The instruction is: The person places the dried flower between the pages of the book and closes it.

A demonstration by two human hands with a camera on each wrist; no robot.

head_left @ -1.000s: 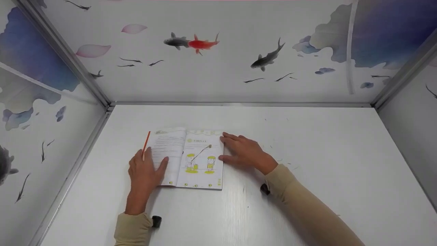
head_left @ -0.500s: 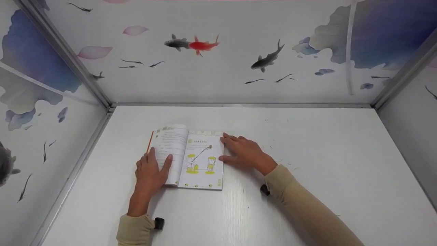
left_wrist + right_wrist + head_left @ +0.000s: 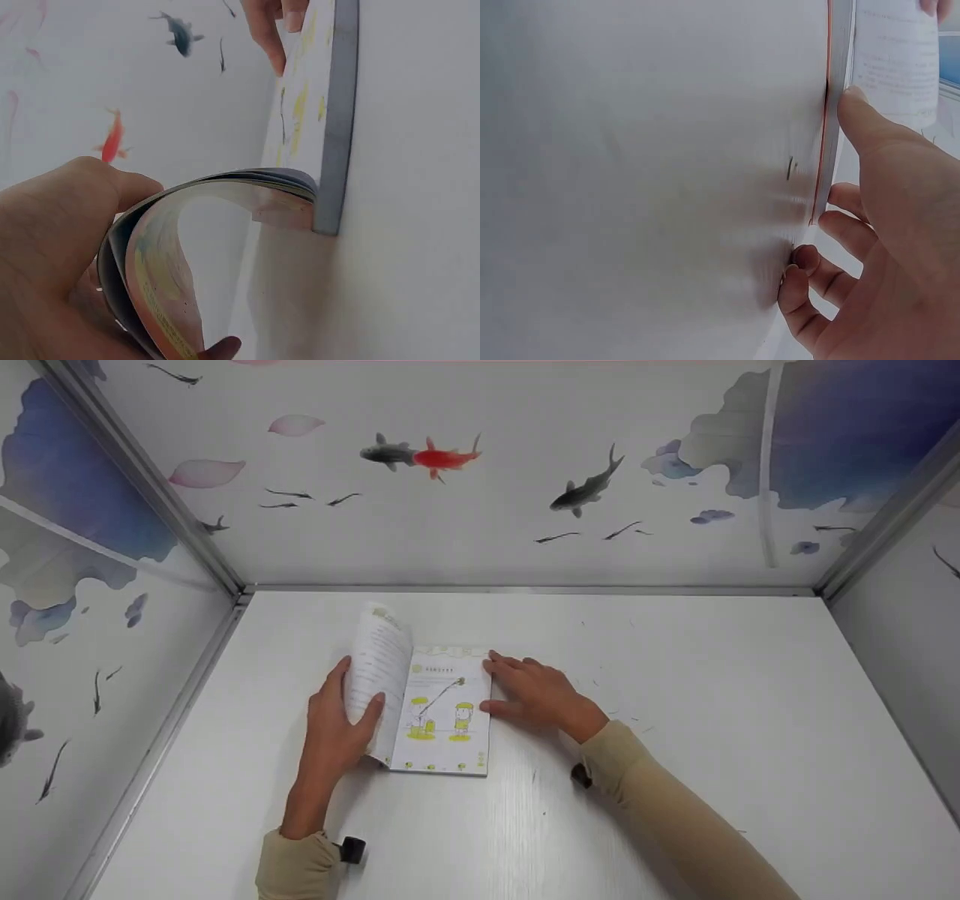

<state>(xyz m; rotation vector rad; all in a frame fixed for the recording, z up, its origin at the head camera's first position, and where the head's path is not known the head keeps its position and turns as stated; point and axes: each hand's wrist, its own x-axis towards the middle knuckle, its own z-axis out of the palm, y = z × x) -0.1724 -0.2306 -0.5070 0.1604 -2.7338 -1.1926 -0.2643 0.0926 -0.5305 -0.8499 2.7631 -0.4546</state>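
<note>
An open book (image 3: 442, 720) lies on the white table, with two yellow cartoon figures on its right page. Its left side, the bent left pages (image 3: 371, 660) with the cover, stands raised from the table. My left hand (image 3: 334, 727) grips this raised part, thumb on the page side and fingers behind the cover. In the left wrist view the left hand (image 3: 60, 255) holds the curved bundle of pages (image 3: 161, 255). My right hand (image 3: 540, 694) rests against the book's right edge, thumb and fingertips touching it. The right wrist view shows the right hand's (image 3: 900, 225) thumb at the book's edge (image 3: 836, 112).
The white table (image 3: 675, 675) carries several small dark scraps to the right of the book. Behind it rises a back wall (image 3: 480, 532) printed with fish and petals. Side walls with grey metal frames flank the table.
The left hand has moved right and raised the book's left pages and cover off the table, bending them. The orange cover edge is no longer visible from the head. The right hand has stayed put.
</note>
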